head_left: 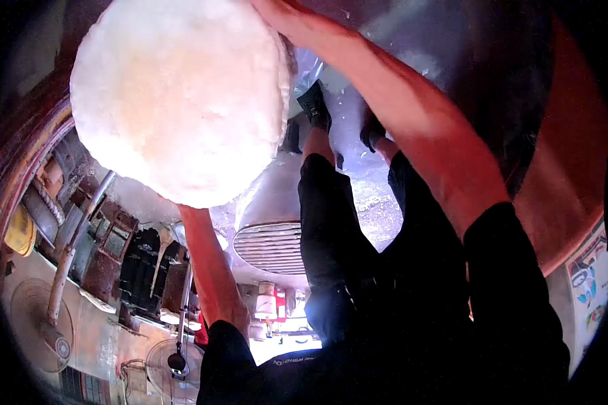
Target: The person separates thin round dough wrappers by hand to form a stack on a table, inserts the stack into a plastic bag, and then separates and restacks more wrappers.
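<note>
A large, thick, round white slab [182,101] with a rough, layered edge fills the upper left of the head view, close to the camera. What it is made of is too bright to make out. My right arm reaches up to its upper right rim, where only the back part of my right hand [269,9] shows; its fingers are hidden or beyond the frame. From below, my left forearm runs up to the slab's lower edge. The slab hides my left hand, so its fingers do not show.
My legs and dark shoes [313,102] are on a wet-looking floor [378,202]. A ribbed round grille [270,248] lies left of my legs. Standing fans [37,317], metal pipes and a yellow object [20,231] are at the left. A reddish curved surface [567,182] is at the right.
</note>
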### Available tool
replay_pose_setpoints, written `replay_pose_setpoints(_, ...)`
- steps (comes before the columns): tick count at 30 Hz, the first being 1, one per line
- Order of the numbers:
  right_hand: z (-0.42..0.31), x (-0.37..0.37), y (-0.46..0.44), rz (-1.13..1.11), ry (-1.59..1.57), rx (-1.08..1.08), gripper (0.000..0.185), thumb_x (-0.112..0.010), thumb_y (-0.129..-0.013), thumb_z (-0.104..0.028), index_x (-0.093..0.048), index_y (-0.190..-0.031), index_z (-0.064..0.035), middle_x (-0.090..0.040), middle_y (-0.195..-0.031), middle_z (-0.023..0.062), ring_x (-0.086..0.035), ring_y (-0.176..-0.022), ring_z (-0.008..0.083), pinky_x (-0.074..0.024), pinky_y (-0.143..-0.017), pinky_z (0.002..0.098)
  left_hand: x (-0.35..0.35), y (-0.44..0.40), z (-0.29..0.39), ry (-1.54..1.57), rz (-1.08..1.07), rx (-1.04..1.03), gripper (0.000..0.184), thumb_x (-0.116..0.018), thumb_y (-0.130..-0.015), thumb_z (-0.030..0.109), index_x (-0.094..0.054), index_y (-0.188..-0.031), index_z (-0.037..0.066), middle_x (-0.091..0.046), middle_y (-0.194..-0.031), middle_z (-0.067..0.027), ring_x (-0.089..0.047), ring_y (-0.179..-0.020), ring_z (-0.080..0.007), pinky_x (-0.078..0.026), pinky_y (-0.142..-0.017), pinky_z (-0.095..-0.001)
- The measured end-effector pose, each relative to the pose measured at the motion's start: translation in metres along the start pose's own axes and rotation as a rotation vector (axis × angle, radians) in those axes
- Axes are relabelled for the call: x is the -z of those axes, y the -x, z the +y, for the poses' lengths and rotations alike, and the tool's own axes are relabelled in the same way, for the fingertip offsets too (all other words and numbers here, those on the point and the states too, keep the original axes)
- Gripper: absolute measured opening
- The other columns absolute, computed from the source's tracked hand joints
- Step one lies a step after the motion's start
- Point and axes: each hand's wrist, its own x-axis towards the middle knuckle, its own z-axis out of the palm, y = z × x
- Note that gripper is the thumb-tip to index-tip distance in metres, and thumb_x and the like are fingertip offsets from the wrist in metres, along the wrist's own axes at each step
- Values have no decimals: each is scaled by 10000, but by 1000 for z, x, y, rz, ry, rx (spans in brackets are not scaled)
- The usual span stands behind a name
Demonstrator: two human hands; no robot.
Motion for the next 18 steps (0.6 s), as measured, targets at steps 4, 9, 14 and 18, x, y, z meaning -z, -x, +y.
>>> replay_pose_setpoints(4, 2, 1, 3, 15, -56, -52, 638, -389, -951, -519, -509, -1295, 5, -524, -1329, 139, -470, -1233, 235, -348, -1046, 357, 1, -10, -7, -18, 11, 18, 697, -359, -936, 530, -345, -1434, 42, -422, -1432, -147, -450, -1268, -328, -366, -1070, -464)
replay_pose_setpoints(9, 0, 10, 5, 49, -115, -129, 581, -448, -945, -471, -517, -1288, -8, -558, -1284, 120, -520, -1177, 222, -401, -1007, 357, -4, -14, -15, 12, 20, 41, 689, -348, -944, 533, -353, -1429, 44, -432, -1423, -147, -453, -1264, -326, -371, -1066, -463)
replay_pose_setpoints(14, -4, -3, 4, 52, -292, -311, 531, -507, -939, -424, -524, -1282, -20, -593, -1240, 101, -570, -1120, 210, -454, -969, 358, -8, -13, -25, 173, 73, 3, 682, -337, -952, 536, -361, -1425, 46, -442, -1414, -147, -456, -1260, -324, -375, -1062, -462)
replay_pose_setpoints(18, -24, -20, 14, 27, -127, -262, 528, -404, -985, -457, -486, -1341, -76, -552, -1309, 81, -539, -1172, 212, -436, -1004, 358, -15, -13, -27, 389, 98, -39, 677, -328, -958, 539, -367, -1422, 47, -450, -1407, -147, -458, -1258, -322, -379, -1058, -461)
